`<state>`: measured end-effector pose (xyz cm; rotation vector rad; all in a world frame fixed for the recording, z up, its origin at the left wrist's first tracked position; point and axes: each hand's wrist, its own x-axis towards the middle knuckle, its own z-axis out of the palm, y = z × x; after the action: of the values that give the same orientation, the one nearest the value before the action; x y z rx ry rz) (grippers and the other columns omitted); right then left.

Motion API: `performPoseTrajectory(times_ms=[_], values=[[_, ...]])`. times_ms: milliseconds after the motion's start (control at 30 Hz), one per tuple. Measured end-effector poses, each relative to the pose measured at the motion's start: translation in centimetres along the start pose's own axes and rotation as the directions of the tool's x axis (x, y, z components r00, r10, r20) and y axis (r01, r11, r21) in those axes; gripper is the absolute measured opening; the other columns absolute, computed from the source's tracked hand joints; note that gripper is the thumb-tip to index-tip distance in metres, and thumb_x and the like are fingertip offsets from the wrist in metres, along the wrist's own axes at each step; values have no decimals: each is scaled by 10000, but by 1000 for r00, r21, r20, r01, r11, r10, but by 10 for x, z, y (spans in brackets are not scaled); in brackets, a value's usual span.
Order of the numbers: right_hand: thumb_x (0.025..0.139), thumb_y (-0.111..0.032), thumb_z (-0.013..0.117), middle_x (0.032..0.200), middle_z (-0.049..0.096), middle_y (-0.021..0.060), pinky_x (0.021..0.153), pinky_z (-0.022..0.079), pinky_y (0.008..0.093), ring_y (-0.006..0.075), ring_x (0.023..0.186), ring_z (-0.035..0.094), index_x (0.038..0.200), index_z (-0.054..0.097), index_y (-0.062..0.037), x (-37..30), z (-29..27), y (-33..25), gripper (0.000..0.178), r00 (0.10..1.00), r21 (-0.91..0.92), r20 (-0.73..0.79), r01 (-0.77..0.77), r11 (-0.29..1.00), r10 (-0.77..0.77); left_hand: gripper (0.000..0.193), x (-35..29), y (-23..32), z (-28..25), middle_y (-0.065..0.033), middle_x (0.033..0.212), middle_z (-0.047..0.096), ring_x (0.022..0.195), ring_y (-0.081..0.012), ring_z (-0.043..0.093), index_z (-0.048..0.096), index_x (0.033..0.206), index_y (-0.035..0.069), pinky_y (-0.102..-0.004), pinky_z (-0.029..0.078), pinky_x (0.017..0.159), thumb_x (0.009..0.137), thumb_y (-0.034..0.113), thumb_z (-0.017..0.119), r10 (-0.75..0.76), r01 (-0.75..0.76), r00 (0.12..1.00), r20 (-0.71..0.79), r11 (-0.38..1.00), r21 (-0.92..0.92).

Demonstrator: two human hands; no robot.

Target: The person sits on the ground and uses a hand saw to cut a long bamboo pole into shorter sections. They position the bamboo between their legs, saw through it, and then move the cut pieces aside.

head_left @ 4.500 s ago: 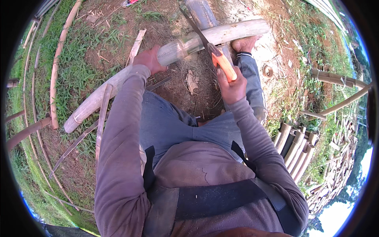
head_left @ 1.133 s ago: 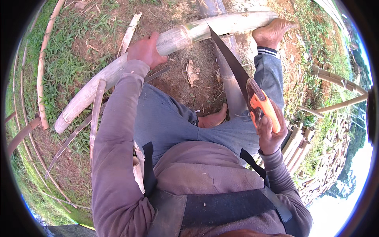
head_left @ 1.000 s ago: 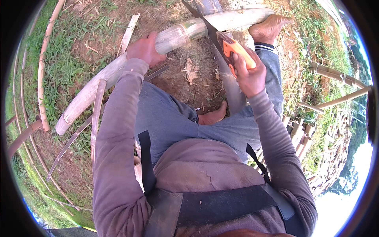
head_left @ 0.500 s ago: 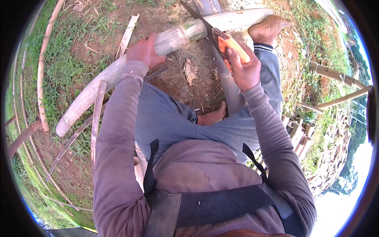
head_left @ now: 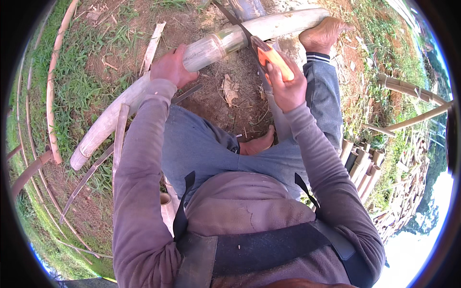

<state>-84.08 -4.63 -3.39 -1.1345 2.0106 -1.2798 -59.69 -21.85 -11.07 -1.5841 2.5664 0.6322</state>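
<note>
A thick, pale bamboo pole (head_left: 209, 52) runs from the lower left up to the far right in front of me. My left hand (head_left: 174, 67) is wrapped round it, left of a node ring. In my right hand (head_left: 289, 84) is the orange handle of a handsaw (head_left: 273, 60), fingers closed round it. The dark blade lies across the pole just right of the node, its tip pointing far left. How deep the teeth sit cannot be made out. Beneath the pole, another bamboo length (head_left: 247, 8) runs toward me as a support. My bare right foot (head_left: 324, 33) is against the pole's far right end.
Split bamboo strips (head_left: 120, 129) lie at the left beside my arm. A long thin pole (head_left: 54, 86) rests on the grass further left. Cut bamboo tubes (head_left: 362, 165) are stacked at the right. A dry leaf (head_left: 229, 90) lies on the soil between my legs.
My right hand and the saw have shifted slightly left and toward me along the blade's line. The left hand still grips the pole, which has barely moved in view.
</note>
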Motion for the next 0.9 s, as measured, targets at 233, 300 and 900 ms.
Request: performPoseTrajectory(times_ms=[233, 300, 900], values=[[998, -116, 684, 1293, 737, 191, 1019, 566, 363, 241, 1197, 712, 1415, 591, 71, -85, -71, 0, 466, 988, -98, 86, 136, 986, -128, 861, -6, -16, -2, -136, 1301, 698, 1152, -344, 713, 545, 1468, 178, -463, 574, 990, 722, 465, 864, -26, 26, 1000, -8, 999, -27], [1003, -81, 651, 1314, 719, 230, 1052, 568, 384, 285, 1268, 691, 1427, 542, 117, -125, -103, 0, 480, 990, -71, 81, 119, 990, -113, 899, -2, -12, -1, -146, 1296, 705, 1137, -369, 717, 534, 1484, 186, -474, 574, 983, 700, 468, 872, -34, 34, 999, 29, 999, -21], [976, -60, 691, 1231, 759, 194, 989, 589, 358, 239, 1152, 744, 1373, 610, 85, -109, -69, 47, 430, 995, 34, -50, 93, 995, -92, 917, 0, -9, 4, -154, 1295, 709, 1122, -381, 720, 549, 1486, 177, -479, 575, 972, 691, 488, 885, -12, 13, 999, -37, 1000, 6]])
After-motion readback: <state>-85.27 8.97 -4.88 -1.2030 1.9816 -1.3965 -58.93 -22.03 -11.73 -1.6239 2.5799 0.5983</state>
